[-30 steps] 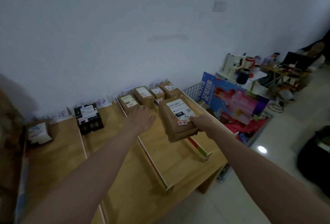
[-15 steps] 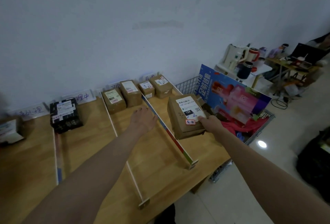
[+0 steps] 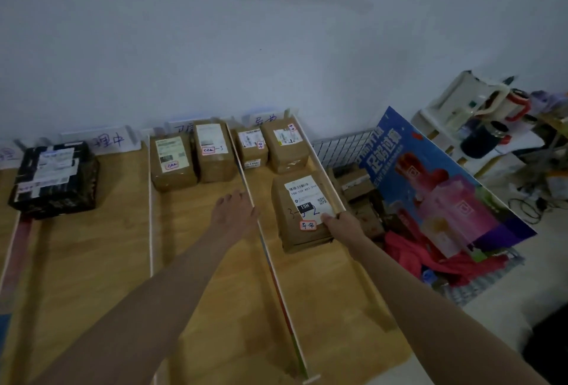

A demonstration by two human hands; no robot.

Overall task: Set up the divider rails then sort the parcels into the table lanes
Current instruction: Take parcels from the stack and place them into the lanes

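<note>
Wall (image 3: 215, 46): I see a plain pale wall behind everything, with handwritten paper signs (image 3: 107, 141) propped along its foot at the head of the lanes.
Surface (image 3: 92, 261): I look down on a wooden top split into lanes that run from me toward the wall.
Wire basket (image 3: 344, 145): it stands just beside the right edge of the surface, with brown boxes and red cloth inside, and a blue and pink poster board (image 3: 436, 188) leans over it.
Rails (image 3: 270, 261): I count thin white strips standing on edge along the wood; one runs between my two arms, another sits further left (image 3: 150, 215).
Black parcel (image 3: 55, 178): it lies in a left lane near the wall, with white labels on top.
Held parcel (image 3: 302, 209): a brown box with a white label and a small red-edged sticker, in the rightmost lane, just in front of the two boxes at the wall end. I cannot tell whether it rests on the wood.
Other brown parcels: two (image 3: 172, 160) sit side by side in the middle lane by the wall, and two more (image 3: 285, 146) in the rightmost lane.
Right hand (image 3: 342, 226): I have its thumb and fingers pinching the near right corner of the held parcel.
Left hand (image 3: 235, 215): it is spread flat, palm down, over the middle lane, right beside the rail; touching or not, I cannot tell.
</note>
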